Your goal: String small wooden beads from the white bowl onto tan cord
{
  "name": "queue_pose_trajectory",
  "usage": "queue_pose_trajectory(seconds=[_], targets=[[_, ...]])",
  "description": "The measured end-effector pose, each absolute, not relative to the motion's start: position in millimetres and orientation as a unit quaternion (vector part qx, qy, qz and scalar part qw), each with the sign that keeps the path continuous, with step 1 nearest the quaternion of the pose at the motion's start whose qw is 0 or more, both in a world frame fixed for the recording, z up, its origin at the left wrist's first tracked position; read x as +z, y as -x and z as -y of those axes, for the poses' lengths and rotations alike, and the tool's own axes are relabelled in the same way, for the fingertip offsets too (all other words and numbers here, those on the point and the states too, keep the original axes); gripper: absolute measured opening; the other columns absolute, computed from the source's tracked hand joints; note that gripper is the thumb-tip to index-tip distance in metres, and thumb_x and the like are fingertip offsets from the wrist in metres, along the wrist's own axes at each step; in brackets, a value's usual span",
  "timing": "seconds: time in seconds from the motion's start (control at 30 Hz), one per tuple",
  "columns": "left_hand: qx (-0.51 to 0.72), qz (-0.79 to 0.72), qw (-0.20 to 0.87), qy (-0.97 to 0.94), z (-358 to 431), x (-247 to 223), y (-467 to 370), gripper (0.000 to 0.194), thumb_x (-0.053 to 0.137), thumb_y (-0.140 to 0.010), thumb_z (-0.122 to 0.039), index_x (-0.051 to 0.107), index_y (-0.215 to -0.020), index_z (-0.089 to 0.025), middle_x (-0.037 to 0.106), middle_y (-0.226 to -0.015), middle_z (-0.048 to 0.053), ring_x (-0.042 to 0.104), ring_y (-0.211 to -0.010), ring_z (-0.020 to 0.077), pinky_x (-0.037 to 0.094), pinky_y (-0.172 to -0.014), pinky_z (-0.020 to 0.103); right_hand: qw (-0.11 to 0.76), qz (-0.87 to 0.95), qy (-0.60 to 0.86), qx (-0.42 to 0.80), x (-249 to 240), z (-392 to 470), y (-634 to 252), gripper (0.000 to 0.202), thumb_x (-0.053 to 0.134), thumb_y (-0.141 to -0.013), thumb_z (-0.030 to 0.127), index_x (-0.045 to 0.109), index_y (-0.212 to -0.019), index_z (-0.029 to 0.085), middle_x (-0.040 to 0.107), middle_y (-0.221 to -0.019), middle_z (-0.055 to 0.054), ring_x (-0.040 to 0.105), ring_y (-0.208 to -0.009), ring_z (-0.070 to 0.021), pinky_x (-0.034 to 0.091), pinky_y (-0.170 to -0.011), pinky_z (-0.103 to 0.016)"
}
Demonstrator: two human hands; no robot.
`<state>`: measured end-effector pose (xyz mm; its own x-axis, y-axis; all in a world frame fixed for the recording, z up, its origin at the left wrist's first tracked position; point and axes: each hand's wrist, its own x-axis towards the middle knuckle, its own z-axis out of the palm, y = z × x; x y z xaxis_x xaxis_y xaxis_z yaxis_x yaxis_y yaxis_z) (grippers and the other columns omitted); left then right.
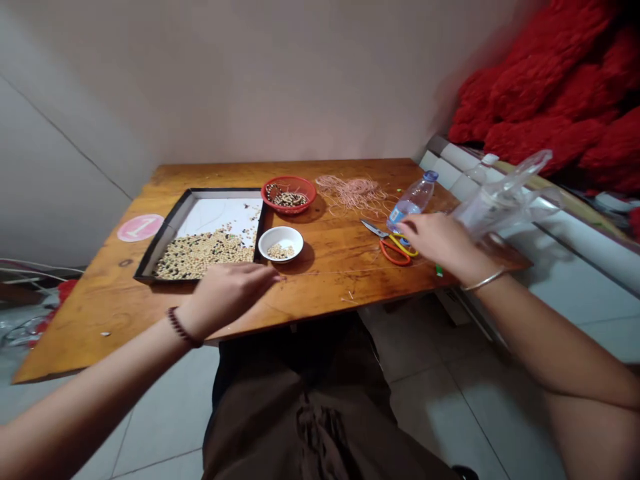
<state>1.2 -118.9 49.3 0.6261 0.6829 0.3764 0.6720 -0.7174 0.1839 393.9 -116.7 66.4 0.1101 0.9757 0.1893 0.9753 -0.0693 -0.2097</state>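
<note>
My left hand (227, 293) is closed in a pinch over the table's front part, close to a small white bowl (281, 258) holding a few pale beads. From its fingertips a thin pale thread (330, 272) runs rightward across the table. My right hand (435, 237) is closed, its fingertips beside a clear water bottle (413, 200) and above the handles of a pair of scissors (395, 251), one orange and one yellow. What the right fingers hold, if anything, is hidden. Left of the bowl, a black-edged tray (200, 193) bears many pale and dark beads (205, 252).
A red basket (289, 207) with strung beads stands behind the bowl, beside a tangle of pink cord (353, 192). A pink round sticker (141, 228) marked 1 lies at left. Clear plastic bags (500, 200) sit at right, below heaped red fluffy material (545, 93).
</note>
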Motion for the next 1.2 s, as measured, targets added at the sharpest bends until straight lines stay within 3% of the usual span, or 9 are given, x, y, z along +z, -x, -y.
queue_pose_trajectory(seconds=[0.07,0.13,0.23,0.37,0.53,0.7,0.93,1.1,1.2], targets=[[0.18,-0.283,-0.064,-0.94,109,47,-27,0.028,0.047,-0.096,-0.039,0.071,-0.092,-0.025,0.07,-0.081,0.001,0.062,-0.078,0.0146,0.042,-0.065,0.024,0.296,0.737,0.587,0.154,68,109,-333,0.031,0.048,-0.093,0.043,0.066,-0.102,0.021,0.068,-0.099,-0.011,0.062,-0.091,-0.0225,0.044,-0.083,-0.035],[0.221,-0.255,-0.125,-0.933,94,45,-48,0.025,0.047,-0.097,-0.035,0.07,-0.095,-0.026,0.068,-0.083,0.003,0.059,-0.079,0.0154,0.042,-0.067,0.026,0.371,0.736,0.432,0.365,63,97,-279,0.04,0.038,-0.095,0.052,0.062,-0.1,0.021,0.065,-0.099,-0.008,0.061,-0.089,-0.0186,0.046,-0.079,-0.032],[0.317,-0.293,-0.152,-0.889,68,40,-59,0.023,0.051,-0.095,-0.032,0.07,-0.088,-0.022,0.063,-0.082,0.005,0.054,-0.077,0.0163,0.041,-0.066,0.027,0.425,0.659,0.352,0.511,42,70,-226,0.048,0.044,-0.086,0.068,0.055,-0.085,0.021,0.059,-0.079,-0.003,0.054,-0.071,-0.0145,0.045,-0.064,-0.027],[0.357,-0.365,-0.114,-0.852,41,27,-46,0.021,0.054,-0.093,-0.031,0.068,-0.083,-0.02,0.062,-0.084,0.005,0.053,-0.077,0.0158,0.044,-0.069,0.027,0.44,0.556,0.355,0.609,12,32,-201,0.058,0.05,-0.072,0.08,0.047,-0.077,0.022,0.04,-0.058,0.005,0.032,-0.048,-0.0083,0.026,-0.044,-0.022],[0.359,-0.414,-0.096,-0.831,28,5,-31,0.019,0.056,-0.092,-0.034,0.067,-0.083,-0.02,0.063,-0.083,0.004,0.055,-0.078,0.0159,0.045,-0.07,0.027,0.422,0.57,0.34,0.617,-5,17,-205,0.053,0.064,-0.07,0.068,0.045,-0.068,0.019,0.037,-0.057,0.006,0.028,-0.048,-0.006,0.019,-0.044,-0.021],[0.3,-0.495,-0.101,-0.809,27,-1,-27,0.025,0.052,-0.094,-0.038,0.065,-0.082,-0.021,0.066,-0.085,0.004,0.056,-0.082,0.0192,0.044,-0.071,0.03,0.412,0.519,0.344,0.665,-5,19,-216,0.045,0.064,-0.076,0.058,0.039,-0.068,0.021,0.025,-0.046,0.011,0.014,-0.04,-0.0046,0.009,-0.041,-0.022],[0.151,-0.532,-0.076,-0.83,26,-6,-19,0.024,0.05,-0.093,-0.04,0.066,-0.087,-0.023,0.07,-0.088,0.003,0.059,-0.087,0.0233,0.04,-0.067,0.031,0.426,0.519,0.357,0.649,2,21,-223,0.035,0.067,-0.074,0.051,0.057,-0.074,0.018,0.028,-0.045,0.011,0.018,-0.04,-0.0046,0.012,-0.041,-0.021],[0.108,-0.533,-0.036,-0.838,27,-8,-19,0.033,0.05,-0.091,-0.05,0.068,-0.089,-0.022,0.071,-0.087,0.005,0.06,-0.084,0.0237,0.041,-0.067,0.031,0.433,0.531,0.37,0.627,-2,20,-221,0.034,0.066,-0.076,0.05,0.058,-0.074,0.017,0.031,-0.046,0.009,0.021,-0.041,-0.005,0.012,-0.042,-0.021],[0.101,-0.526,-0.023,-0.844,28,-8,-18,0.032,0.052,-0.09,-0.049,0.07,-0.09,-0.022,0.072,-0.088,0.006,0.061,-0.084,0.024,0.042,-0.069,0.031,0.447,0.528,0.369,0.621,-7,19,-218,0.033,0.067,-0.076,0.048,0.056,-0.071,0.017,0.04,-0.052,0.006,0.031,-0.043,-0.0054,0.021,-0.042,-0.02]])
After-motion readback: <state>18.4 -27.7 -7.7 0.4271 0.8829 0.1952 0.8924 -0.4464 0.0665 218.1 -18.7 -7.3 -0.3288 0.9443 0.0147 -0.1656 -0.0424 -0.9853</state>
